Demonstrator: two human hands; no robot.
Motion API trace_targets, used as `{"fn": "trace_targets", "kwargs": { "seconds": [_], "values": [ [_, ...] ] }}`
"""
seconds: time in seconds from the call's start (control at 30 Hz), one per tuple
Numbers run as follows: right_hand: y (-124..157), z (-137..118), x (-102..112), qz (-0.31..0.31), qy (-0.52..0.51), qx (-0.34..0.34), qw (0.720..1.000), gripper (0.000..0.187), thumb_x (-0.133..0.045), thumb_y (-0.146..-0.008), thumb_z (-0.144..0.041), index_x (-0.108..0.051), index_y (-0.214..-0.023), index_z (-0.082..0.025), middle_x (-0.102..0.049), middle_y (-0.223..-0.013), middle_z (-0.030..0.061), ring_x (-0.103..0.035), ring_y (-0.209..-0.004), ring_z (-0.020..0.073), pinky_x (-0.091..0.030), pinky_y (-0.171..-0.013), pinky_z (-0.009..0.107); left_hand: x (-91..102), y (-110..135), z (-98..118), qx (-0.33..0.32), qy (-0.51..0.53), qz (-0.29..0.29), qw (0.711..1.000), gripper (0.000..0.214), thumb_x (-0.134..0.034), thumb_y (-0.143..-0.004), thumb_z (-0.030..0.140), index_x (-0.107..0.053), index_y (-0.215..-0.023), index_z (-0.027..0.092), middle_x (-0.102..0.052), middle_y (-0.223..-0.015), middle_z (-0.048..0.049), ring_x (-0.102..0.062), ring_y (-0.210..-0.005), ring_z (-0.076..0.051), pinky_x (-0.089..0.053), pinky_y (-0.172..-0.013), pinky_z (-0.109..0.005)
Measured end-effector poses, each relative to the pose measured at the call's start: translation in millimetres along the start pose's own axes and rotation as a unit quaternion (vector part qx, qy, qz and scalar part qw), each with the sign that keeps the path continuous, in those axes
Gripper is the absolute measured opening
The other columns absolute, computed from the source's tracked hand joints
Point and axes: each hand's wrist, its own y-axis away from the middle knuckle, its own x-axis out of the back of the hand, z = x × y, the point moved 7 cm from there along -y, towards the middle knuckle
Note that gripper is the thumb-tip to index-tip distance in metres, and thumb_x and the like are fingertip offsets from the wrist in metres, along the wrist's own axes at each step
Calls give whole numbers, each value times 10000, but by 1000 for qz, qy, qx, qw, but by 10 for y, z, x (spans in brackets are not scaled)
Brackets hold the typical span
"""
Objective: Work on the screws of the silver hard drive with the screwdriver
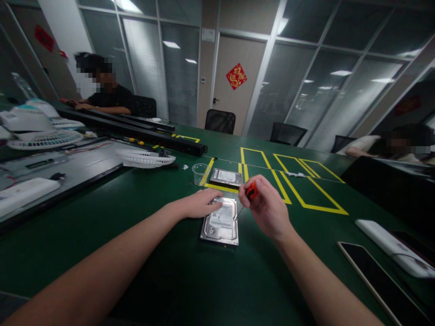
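The right hand (267, 208) pinches a red-handled screwdriver (252, 191), its thin shaft slanting toward the two-o'clock side of a hard drive (220, 226). The left hand (204, 203), loosely spread, rests on that drive's eleven-o'clock corner. Outward on the green desk (170, 276): second drive (226, 176) at twelve, clear cup (200, 175) at eleven, phone (384, 280) at four.

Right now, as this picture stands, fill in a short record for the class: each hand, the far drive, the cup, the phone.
Left hand: resting on the near drive
Right hand: holding a red screwdriver, tip near that drive's right edge, contact unclear
Far drive: flat, inside yellow tape
Cup: clear, upright, left of far drive
Phone: right of the right forearm
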Motion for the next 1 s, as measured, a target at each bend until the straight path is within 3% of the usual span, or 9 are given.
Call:
{"fn": "trace_targets", "kwargs": {
  "seconds": [1.0],
  "values": [
    [-11, -17, 36, 3, -44, 3, 999, 222, -497, -1032, -310, -640, -905, -197, -642, -729, 29, -485, -598, 140, -345, -610, 288, 8, 9, 8, 13, 5, -12, 1000, 418, -452, -1053, 509, -578, -1339, 231, -625, -1379, -103, -585, -1247, -283, -435, -1057, -409]
  ]
}}
